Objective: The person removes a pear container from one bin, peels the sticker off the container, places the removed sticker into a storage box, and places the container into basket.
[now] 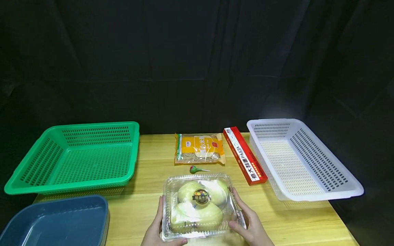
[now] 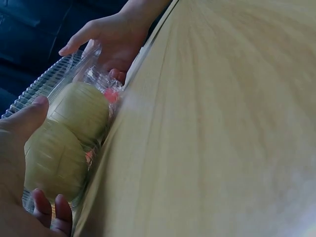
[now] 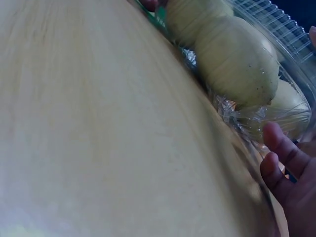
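Note:
Both hands hold a clear plastic fruit box (image 1: 197, 206) at the near side of the wooden table. Large pale yellow-green fruits (image 3: 237, 61) lie inside it, and a round dark sticker (image 1: 201, 197) marks its lid. My left hand (image 1: 157, 227) grips the box's left side, its thumb along the near edge. On the opposite side my right hand (image 1: 249, 222) grips it, thumb at the near right corner. Crinkled clear wrap (image 3: 266, 116) shows around the fruit in the right wrist view. Just beyond the box is a lollipop (image 1: 193, 169) with a green and red wrapper.
A yellow-orange food packet (image 1: 200, 148) and a long red pasta box (image 1: 244, 155) lie farther back. On the left stand a green basket (image 1: 133, 150) and a dark blue basin (image 1: 106, 218). A white basket (image 1: 261, 150) stands at the right, overhanging the table edge.

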Demonstrator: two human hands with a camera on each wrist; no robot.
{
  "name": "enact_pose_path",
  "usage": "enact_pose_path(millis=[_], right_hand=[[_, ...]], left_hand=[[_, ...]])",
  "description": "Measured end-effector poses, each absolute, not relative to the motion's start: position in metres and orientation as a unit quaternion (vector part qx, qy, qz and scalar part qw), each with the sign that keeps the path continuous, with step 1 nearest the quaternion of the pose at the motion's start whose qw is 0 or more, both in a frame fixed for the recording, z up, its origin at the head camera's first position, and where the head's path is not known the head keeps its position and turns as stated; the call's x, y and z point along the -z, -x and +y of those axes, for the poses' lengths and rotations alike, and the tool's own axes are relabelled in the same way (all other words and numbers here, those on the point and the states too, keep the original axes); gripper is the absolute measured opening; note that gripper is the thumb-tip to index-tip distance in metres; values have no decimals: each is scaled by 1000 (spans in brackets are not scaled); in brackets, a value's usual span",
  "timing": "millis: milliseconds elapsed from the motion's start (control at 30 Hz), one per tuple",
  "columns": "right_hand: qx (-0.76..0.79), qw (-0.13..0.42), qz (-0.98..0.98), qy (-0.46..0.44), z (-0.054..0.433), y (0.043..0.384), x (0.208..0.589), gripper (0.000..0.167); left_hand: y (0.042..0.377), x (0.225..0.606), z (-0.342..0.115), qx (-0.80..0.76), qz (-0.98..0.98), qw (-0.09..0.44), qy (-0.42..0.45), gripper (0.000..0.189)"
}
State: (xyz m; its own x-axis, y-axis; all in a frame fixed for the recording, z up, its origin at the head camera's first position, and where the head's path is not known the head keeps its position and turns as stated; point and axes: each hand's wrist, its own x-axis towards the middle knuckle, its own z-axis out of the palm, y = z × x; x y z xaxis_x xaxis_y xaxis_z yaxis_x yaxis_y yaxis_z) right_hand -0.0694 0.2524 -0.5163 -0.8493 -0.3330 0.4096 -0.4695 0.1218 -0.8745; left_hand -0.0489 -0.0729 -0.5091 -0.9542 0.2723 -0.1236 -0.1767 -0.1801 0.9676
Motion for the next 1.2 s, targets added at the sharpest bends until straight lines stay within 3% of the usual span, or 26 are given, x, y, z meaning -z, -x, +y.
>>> enact_pose_path(millis=[133,300,500,733,967,1200], right_hand=[[-576,73,-770,-265,254,70,516,89],[-466,146,-839,-239,256,69,509,86],[-470,171,-844,-197,260,73,490,48],[-483,213,-841,-123,251,85,461,35],[-477,240,-827,-177,216,92,438,34],[-387,196,-889,-145,181,91,440,42]], left_hand=[[49,508,-74,-750,646,136,-36,145],[47,501,-75,-638,766,76,-38,143],[48,492,-78,-507,861,32,-31,139],[59,478,-79,-482,875,6,-42,131],[68,475,-73,-447,891,25,-76,144],[67,480,-67,-432,898,41,-79,150]])
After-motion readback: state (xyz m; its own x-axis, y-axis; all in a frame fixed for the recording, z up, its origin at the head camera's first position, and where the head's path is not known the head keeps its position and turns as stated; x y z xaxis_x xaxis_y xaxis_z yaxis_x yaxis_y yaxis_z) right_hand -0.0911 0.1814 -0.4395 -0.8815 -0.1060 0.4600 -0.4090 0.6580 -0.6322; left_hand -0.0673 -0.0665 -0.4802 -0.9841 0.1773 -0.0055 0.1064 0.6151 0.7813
